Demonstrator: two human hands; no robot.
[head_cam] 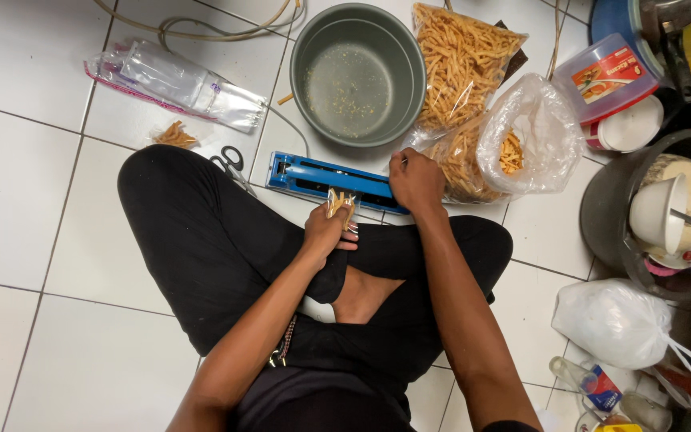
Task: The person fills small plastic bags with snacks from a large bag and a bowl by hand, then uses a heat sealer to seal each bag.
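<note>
Head view: left hand (325,232) pinches a small clear plastic packet (341,203) of stick snacks, mouth laid on the blue bar sealer (325,181), whose long axis runs left-right, right hand (416,181) pressing closed on its end, on glossy white floor tiles (17,208).

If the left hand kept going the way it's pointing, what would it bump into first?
Probably the long blue bar-shaped heat sealer, lying just beyond the left hand and the small clear packet of yellow snack sticks it holds. The big grey metal pot sits further on.
</note>
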